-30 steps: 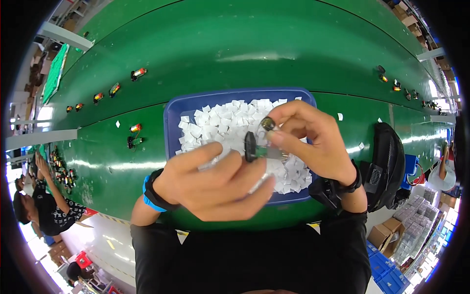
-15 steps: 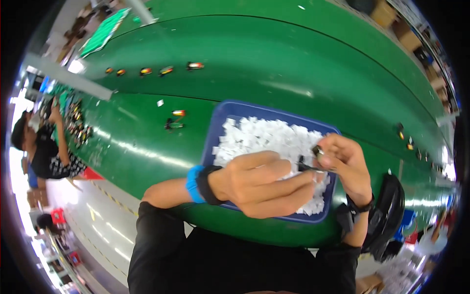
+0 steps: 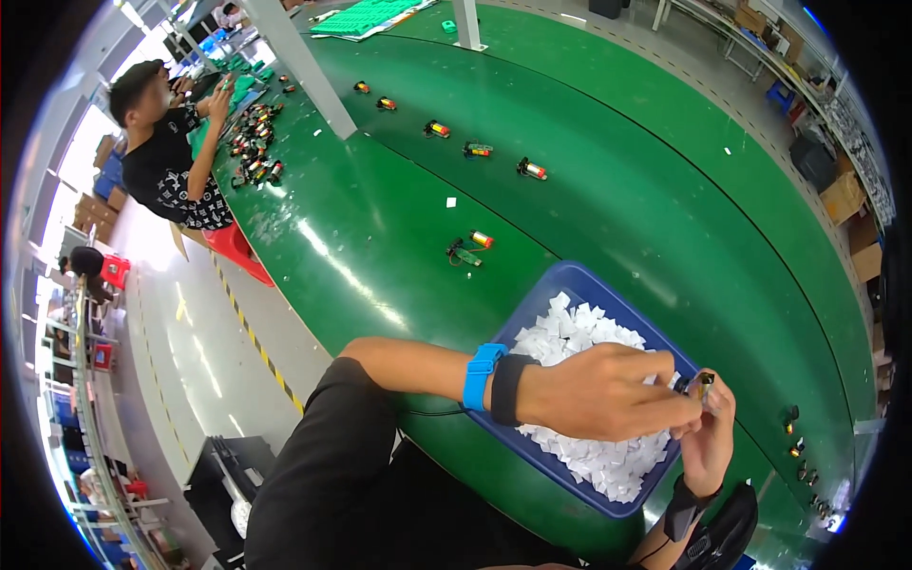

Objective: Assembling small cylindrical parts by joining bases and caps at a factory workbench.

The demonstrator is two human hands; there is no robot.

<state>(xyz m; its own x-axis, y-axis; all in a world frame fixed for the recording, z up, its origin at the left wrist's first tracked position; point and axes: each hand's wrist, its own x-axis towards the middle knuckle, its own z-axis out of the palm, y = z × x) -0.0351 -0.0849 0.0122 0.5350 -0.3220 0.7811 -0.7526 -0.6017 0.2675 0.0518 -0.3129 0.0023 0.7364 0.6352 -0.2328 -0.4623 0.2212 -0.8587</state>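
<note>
My right hand [image 3: 708, 439] is closed, its fingers pinching a small black-and-gold part [image 3: 706, 382] above the right edge of a blue tray [image 3: 570, 272]. My left hand [image 3: 608, 391] reaches across the tray with its fingers bent and closed. Its fingertips meet the right hand at that part, and what they grip is hidden. Many small white pieces [image 3: 570, 328], like cut paper squares, fill the tray. On the table beyond its left side lies a green circuit board [image 3: 465, 255] with a red-and-yellow cylinder [image 3: 482, 238] beside it.
Several similar small assemblies [image 3: 478, 149] lie in a row across the green table [image 3: 380, 247], and more sit at far right [image 3: 796, 446]. A grey post [image 3: 309, 76] rises at far left. Beyond it a co-worker [image 3: 171, 152] sits near a pile of assemblies [image 3: 255, 142].
The head view has swung left, so the tray and table things appear shifted and turned. My hands remain together over the tray's right part, still at the small part.
</note>
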